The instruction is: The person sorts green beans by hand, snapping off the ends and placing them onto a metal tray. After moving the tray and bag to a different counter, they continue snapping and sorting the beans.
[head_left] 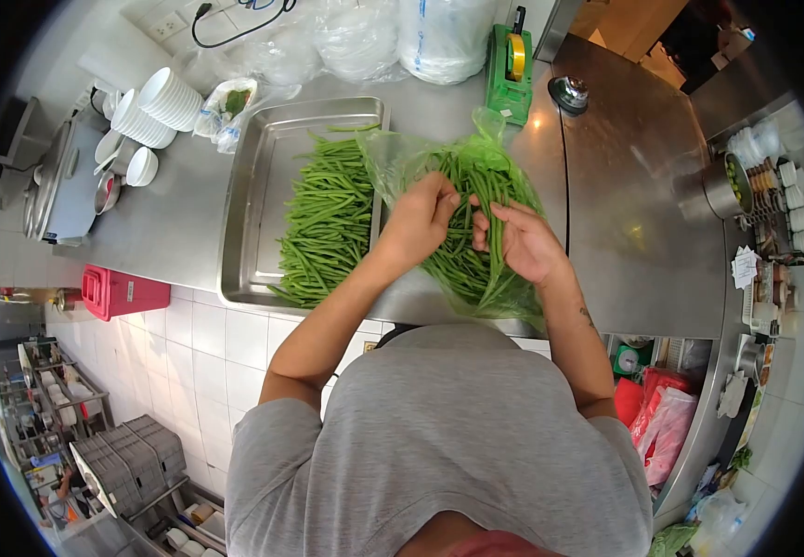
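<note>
Long green beans (462,251) fill an open clear-green plastic bag (379,162) on the steel counter. Over the bag, my right hand (525,243) is closed around a small bunch of beans, thumb and fingers on either side. My left hand (418,221) is beside it with thumb and fingers pinched together; whatever is between its fingertips is too hidden to name. To the left, a rectangular steel tray (255,200) bears a wide row of green beans (328,218) lying mostly crosswise along its right side. The bag lies against the tray's right edge.
A green tape dispenser (511,79) and a service bell (568,94) stand at the back. Stacked white bowls (168,100) and a small bag with green leaves (227,107) are at the back left. A steel pot (713,190) is at the right.
</note>
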`<act>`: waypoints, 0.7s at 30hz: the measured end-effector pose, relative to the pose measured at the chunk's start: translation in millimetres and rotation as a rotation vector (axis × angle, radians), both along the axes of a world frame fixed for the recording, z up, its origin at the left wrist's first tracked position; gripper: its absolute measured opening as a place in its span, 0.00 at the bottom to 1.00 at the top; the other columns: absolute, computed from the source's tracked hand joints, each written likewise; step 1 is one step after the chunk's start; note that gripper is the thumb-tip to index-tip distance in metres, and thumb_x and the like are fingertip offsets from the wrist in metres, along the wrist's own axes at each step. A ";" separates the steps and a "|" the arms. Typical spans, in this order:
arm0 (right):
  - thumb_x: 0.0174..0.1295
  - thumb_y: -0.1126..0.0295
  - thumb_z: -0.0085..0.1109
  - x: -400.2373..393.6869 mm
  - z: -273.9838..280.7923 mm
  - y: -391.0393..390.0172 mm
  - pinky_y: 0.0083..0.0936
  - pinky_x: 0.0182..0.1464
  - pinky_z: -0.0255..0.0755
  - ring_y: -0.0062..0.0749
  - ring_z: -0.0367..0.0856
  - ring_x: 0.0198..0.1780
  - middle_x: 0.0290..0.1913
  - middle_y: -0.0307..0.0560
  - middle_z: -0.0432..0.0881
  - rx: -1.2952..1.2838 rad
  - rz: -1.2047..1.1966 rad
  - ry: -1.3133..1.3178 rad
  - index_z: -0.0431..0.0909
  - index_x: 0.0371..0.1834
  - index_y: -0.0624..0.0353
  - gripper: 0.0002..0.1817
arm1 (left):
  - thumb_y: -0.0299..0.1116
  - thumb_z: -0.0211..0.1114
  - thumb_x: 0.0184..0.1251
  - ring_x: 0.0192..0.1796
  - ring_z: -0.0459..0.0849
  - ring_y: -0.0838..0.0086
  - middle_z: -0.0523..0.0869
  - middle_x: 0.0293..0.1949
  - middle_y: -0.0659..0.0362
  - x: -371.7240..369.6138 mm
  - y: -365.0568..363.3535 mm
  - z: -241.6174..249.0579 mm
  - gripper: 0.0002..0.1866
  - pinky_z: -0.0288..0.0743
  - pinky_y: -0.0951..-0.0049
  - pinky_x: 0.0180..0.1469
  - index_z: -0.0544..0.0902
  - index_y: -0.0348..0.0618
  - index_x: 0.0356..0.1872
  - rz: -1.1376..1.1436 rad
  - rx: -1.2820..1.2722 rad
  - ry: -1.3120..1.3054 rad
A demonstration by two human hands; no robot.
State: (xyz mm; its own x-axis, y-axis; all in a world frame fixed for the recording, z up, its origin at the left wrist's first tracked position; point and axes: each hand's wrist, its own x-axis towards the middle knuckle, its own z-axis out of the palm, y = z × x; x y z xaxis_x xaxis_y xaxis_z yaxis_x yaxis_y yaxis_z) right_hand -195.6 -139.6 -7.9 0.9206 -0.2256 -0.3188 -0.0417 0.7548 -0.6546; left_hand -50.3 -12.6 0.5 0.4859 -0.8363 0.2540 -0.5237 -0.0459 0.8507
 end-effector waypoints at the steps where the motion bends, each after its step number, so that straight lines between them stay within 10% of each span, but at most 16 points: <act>1: 0.68 0.67 0.48 1.1 1.3 0.8 0.27 0.43 0.68 0.32 0.73 0.39 0.33 0.41 0.74 -0.015 -0.038 0.001 0.70 0.54 0.65 0.16 | 0.28 0.60 0.64 0.31 0.79 0.60 0.79 0.31 0.47 -4.3 5.1 2.4 0.06 0.72 0.64 0.34 0.75 0.35 0.33 -0.010 0.103 0.077; 15: 0.69 0.69 0.49 19.9 0.9 21.2 0.40 0.54 0.69 0.38 0.74 0.53 0.38 0.42 0.73 -0.100 -0.415 -0.018 0.62 0.58 0.61 0.17 | 0.27 0.58 0.67 0.32 0.76 0.81 0.80 0.31 0.62 -25.9 23.4 -4.2 0.07 0.71 0.80 0.35 0.74 0.35 0.42 -0.169 0.260 0.741; 21: 0.71 0.71 0.46 20.5 9.1 24.1 0.37 0.49 0.72 0.36 0.75 0.50 0.37 0.42 0.72 -0.130 -0.462 -0.049 0.61 0.58 0.61 0.15 | 0.26 0.61 0.62 0.23 0.78 0.72 0.81 0.22 0.56 -35.9 28.0 -12.7 0.05 0.71 0.72 0.27 0.75 0.35 0.31 -0.039 0.153 0.349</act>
State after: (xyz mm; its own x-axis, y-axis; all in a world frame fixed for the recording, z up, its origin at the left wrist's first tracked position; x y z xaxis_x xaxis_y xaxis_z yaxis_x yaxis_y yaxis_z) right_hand -175.1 -115.5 1.2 0.7278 -0.6496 -0.2197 0.3116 0.5987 -0.7379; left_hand -86.2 15.4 -12.3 0.4884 -0.8712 -0.0505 -0.2072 -0.1720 0.9631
